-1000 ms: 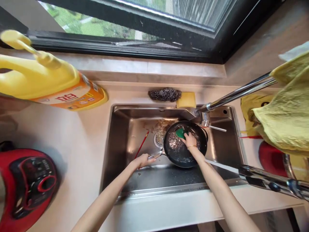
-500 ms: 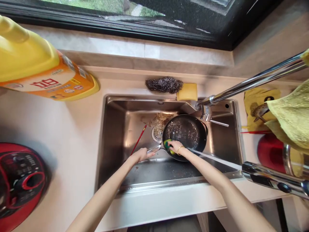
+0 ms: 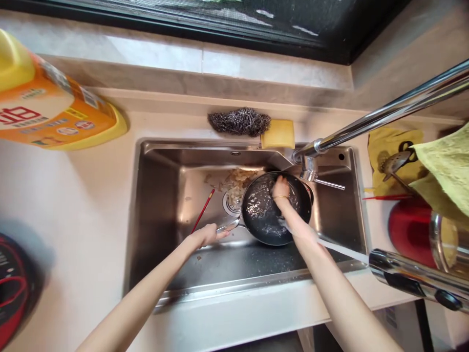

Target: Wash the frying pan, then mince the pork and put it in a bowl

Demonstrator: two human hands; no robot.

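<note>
A dark frying pan [image 3: 264, 232] sits in the sink, wet and with water pooled inside. My left hand [image 3: 208, 235] is closed around the pan's metal handle [image 3: 227, 226]. Inside the pan, toward its far side, my right hand [image 3: 281, 188] presses down with curled fingers. The green-and-yellow sponge seen in it half a second ago is hidden beneath the hand now. From the chrome spray head [image 3: 399, 276] at right, a stream of water [image 3: 342, 248] passes by my right forearm into the pan.
The steel sink [image 3: 154, 215] holds a red stick [image 3: 203, 210] and food scraps [image 3: 238, 181] by the drain. Steel wool [image 3: 240, 122] and a yellow sponge [image 3: 277, 134] lie behind it. Around stand a yellow bottle [image 3: 84, 115], faucet lever [image 3: 330, 184], red pot [image 3: 410, 232] and red-black appliance [image 3: 14, 288].
My right hand has moved from the pan's near left side to its far side, and the sponge has gone out of sight. My left hand still grips the handle. The view has shifted.
</note>
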